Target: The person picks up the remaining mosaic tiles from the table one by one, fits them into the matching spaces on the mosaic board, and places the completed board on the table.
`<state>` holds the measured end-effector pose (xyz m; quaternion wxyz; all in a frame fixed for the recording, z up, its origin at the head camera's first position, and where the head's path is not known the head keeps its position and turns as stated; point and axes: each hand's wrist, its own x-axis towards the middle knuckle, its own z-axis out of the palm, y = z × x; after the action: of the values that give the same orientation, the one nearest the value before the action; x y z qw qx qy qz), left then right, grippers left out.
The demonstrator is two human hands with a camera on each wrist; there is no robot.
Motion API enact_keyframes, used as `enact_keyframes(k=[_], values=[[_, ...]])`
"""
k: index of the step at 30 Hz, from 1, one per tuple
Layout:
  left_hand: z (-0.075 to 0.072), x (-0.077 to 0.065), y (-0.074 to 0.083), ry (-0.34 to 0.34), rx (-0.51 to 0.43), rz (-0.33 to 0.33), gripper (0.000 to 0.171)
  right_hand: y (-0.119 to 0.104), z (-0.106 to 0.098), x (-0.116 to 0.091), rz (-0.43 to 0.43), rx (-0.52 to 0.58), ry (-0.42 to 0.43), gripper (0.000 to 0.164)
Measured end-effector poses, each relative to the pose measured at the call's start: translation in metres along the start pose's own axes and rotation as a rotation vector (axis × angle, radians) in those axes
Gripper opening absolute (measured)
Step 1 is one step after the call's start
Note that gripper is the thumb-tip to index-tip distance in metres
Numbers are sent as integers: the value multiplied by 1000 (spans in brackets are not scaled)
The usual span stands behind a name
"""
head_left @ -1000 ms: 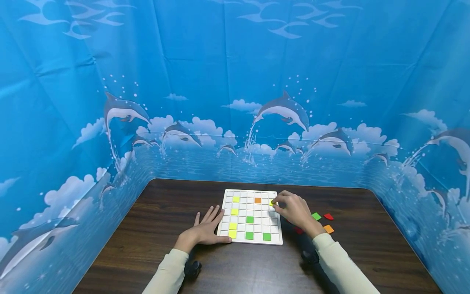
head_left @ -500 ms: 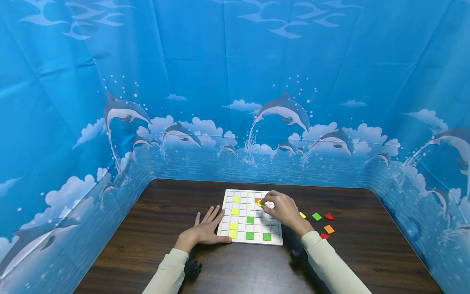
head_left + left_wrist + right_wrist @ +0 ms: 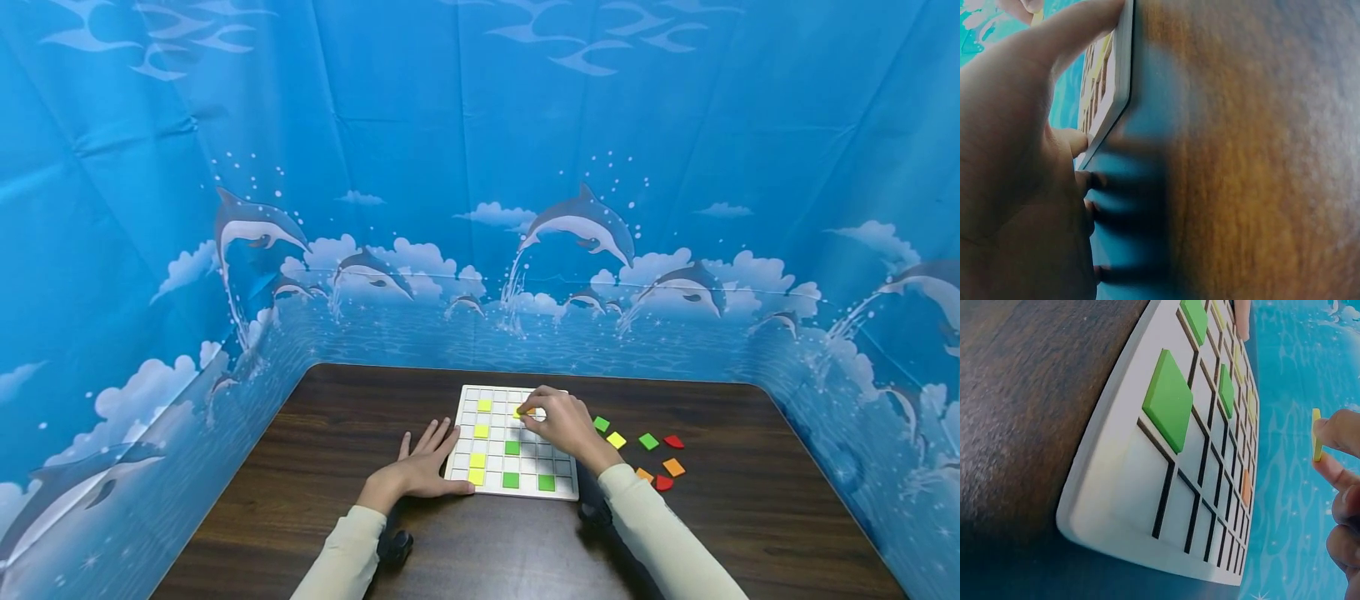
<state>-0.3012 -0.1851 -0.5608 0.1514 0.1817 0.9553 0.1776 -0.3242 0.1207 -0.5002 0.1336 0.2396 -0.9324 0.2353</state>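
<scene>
A white grid board lies on the table, bearing several yellow and green square tiles and one orange tile. My left hand rests with spread fingers at the board's left side, its thumb along the near left corner. Between thumb and forefinger, my right hand pinches a yellow square tile. In the right wrist view that tile is seen edge-on, off the board's surface. From the head, the right hand covers the board's far right cells and part of the orange tile.
Right of the board lie loose tiles: green, yellow, another green, red, orange and more beside the right sleeve. A blue dolphin-print curtain encloses the dark wooden table.
My right hand has moved left across the far part of the board with the yellow tile, uncovering loose tiles on the right. The left hand has stayed in place.
</scene>
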Motion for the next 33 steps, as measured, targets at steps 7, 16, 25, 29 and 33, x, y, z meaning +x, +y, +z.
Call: enact_keyframes(k=[7, 16, 25, 29, 33], values=[[-4, -5, 4, 16, -23, 9, 123, -4, 6, 5, 11, 19, -10, 11], [-1, -2, 1, 14, -2, -2, 124, -9, 16, 15, -41, 15, -10, 9], [-2, -3, 2, 19, -19, 21, 124, -14, 27, 27, -59, -10, -42, 10], [0, -2, 0, 21, -6, 23, 125, -16, 34, 31, -54, -9, -47, 9], [4, 4, -6, 15, 26, 8, 126, -19, 41, 35, -54, -27, -42, 8]])
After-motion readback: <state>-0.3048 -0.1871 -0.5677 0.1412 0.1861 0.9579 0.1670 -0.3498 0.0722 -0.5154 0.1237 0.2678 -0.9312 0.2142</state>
